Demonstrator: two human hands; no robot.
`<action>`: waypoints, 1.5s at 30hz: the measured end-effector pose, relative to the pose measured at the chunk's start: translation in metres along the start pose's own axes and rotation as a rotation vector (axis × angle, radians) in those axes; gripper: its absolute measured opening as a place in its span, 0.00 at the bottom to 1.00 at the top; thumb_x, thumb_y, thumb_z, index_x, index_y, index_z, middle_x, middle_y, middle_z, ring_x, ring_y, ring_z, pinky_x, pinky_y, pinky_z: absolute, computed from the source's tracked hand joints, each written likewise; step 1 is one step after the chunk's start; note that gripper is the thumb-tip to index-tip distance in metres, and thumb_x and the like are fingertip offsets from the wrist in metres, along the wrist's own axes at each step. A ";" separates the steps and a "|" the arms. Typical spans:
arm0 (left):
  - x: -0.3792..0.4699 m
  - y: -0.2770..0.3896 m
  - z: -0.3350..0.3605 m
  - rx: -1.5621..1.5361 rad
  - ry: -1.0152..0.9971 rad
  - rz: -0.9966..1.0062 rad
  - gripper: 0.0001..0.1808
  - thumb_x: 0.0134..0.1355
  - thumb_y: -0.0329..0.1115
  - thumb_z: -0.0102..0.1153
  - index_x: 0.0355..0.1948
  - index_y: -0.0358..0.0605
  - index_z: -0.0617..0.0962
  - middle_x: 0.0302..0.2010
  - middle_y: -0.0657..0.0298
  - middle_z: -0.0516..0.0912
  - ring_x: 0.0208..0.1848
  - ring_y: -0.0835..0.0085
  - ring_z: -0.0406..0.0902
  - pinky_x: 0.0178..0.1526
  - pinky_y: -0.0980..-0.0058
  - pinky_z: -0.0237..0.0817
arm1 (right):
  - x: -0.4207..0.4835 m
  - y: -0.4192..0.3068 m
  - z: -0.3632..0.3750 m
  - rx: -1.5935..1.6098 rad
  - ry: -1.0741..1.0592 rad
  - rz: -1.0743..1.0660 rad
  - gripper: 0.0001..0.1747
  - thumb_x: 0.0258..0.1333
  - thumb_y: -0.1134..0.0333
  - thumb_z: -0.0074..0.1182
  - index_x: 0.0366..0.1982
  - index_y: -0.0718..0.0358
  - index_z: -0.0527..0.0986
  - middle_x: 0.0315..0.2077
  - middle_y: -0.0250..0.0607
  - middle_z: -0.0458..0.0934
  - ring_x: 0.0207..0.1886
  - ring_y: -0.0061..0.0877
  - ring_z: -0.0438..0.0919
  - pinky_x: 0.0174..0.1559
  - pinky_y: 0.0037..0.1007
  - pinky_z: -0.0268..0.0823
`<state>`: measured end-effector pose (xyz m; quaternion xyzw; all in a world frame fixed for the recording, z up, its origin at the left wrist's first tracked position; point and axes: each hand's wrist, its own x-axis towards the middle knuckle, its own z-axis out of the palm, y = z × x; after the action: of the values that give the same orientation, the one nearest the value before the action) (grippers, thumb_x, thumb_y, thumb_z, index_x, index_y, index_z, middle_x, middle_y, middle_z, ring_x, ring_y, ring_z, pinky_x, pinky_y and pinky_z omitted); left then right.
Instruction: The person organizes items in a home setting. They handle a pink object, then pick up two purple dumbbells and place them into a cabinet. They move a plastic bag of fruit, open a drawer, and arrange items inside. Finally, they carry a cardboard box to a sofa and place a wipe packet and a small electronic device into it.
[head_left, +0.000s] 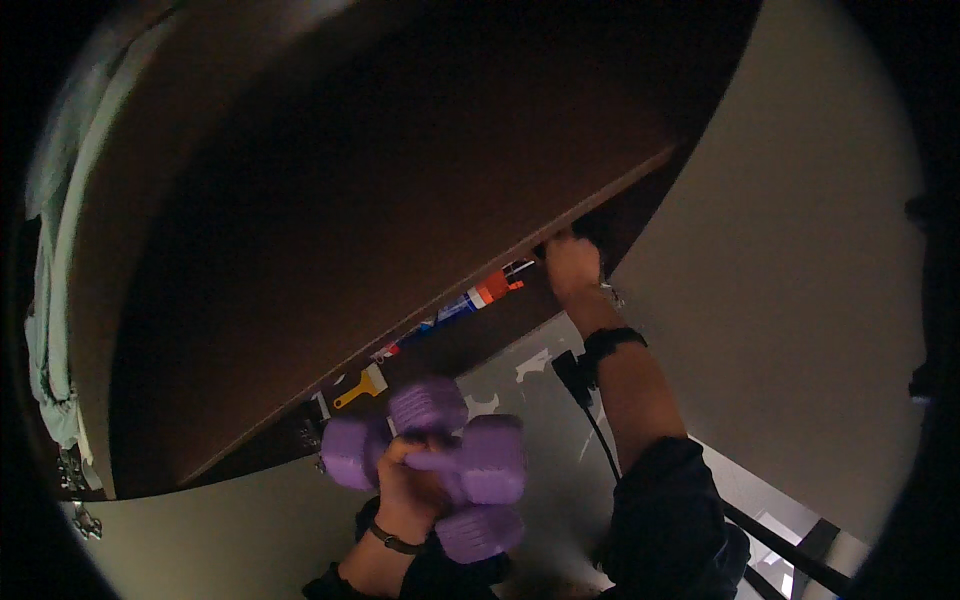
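Note:
My left hand (412, 480), with a bracelet at the wrist, grips the handles of two purple dumbbells (493, 459) low in the picture. My right hand (572, 262) reaches up to the right end of a dark cabinet shelf (480, 337), by the edge of the board above it; its fingertips are hidden in shadow, and what they touch cannot be told. Left of that hand, an orange and blue tube (480, 294) lies on the shelf. A yellow-handled scraper or brush (361, 388) lies nearer the dumbbells.
Open cabinet doors (780, 262) stand on both sides, with metal hinges (613, 295). A black plug or adapter (573, 379) with a cable hangs by my right forearm. Pale cloth (60, 300) is at the far left. A black rail (784, 547) shows at lower right.

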<state>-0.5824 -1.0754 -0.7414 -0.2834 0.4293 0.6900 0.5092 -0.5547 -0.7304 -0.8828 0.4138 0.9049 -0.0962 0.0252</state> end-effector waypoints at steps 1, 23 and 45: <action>0.002 -0.001 -0.001 0.019 0.004 0.015 0.08 0.50 0.39 0.56 0.29 0.50 0.77 0.31 0.65 0.79 0.41 0.63 0.76 0.54 0.62 0.66 | 0.000 -0.003 -0.004 0.035 -0.013 0.025 0.37 0.59 0.72 0.49 0.71 0.55 0.59 0.68 0.51 0.62 0.44 0.47 0.85 0.42 0.43 0.80; -0.030 -0.050 -0.002 0.393 -0.267 0.105 0.12 0.62 0.35 0.58 0.46 0.47 0.79 0.47 0.64 0.81 0.52 0.68 0.77 0.59 0.68 0.65 | -0.270 -0.077 -0.137 0.400 -0.317 -0.370 0.22 0.49 0.50 0.63 0.37 0.60 0.84 0.37 0.44 0.84 0.47 0.37 0.81 0.56 0.41 0.67; -0.031 -0.037 0.008 0.561 -0.521 0.089 0.26 0.60 0.31 0.62 0.60 0.41 0.76 0.48 0.64 0.77 0.53 0.73 0.73 0.56 0.75 0.63 | -0.288 -0.012 -0.278 0.778 -0.454 0.056 0.30 0.58 0.42 0.59 0.31 0.67 0.81 0.26 0.51 0.81 0.35 0.47 0.81 0.38 0.41 0.71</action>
<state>-0.5376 -1.0783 -0.7234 0.0706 0.4696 0.6159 0.6286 -0.3657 -0.8979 -0.5729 0.3853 0.7615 -0.5168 0.0680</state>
